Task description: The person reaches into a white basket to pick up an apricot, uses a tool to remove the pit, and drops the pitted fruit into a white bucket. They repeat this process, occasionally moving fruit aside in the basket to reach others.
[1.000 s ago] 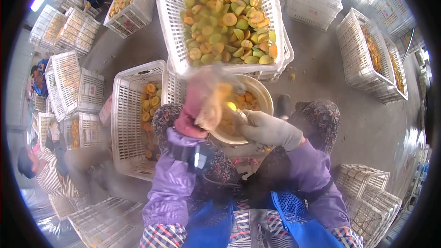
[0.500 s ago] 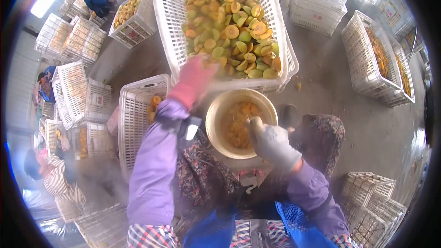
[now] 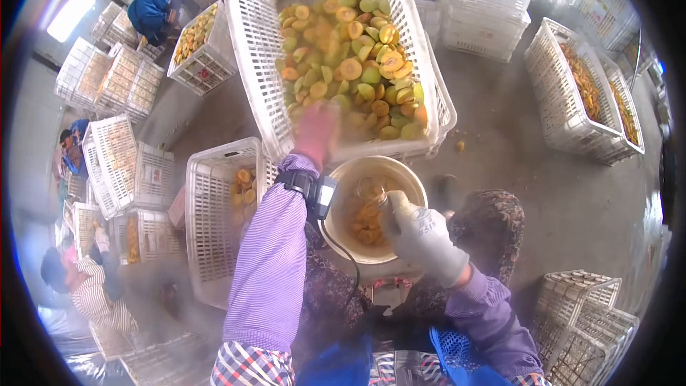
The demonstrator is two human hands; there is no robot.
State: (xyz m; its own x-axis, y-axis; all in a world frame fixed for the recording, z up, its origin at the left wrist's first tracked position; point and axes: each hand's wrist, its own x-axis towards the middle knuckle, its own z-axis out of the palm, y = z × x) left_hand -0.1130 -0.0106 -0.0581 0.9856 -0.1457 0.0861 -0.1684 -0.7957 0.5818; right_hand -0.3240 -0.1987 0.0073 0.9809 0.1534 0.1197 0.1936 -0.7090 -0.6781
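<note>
My left hand (image 3: 316,130), in a pink glove and smeared by motion, reaches over the near edge of a white plastic crate (image 3: 251,64). Its fingers are at a heap of green and orange halved apricots (image 3: 350,69). A pale bucket (image 3: 332,239) stands between my knees with orange pieces (image 3: 368,220) inside. Above the bucket's right side, my right hand (image 3: 425,236) in a white-grey glove is closed. Whatever its fingers hold, if anything, I cannot make out.
A lower crate (image 3: 207,243) with some orange halves stands at the left. Filled crates (image 3: 572,118) are at the right, and stacked crates (image 3: 586,314) at the lower right. Co-workers sit at the upper left (image 3: 148,11) and lower left (image 3: 96,286).
My left hand has moved slightly right and down in the view, still by the crate's near edge. My right hand stays over the bucket. The view has shifted a little.
</note>
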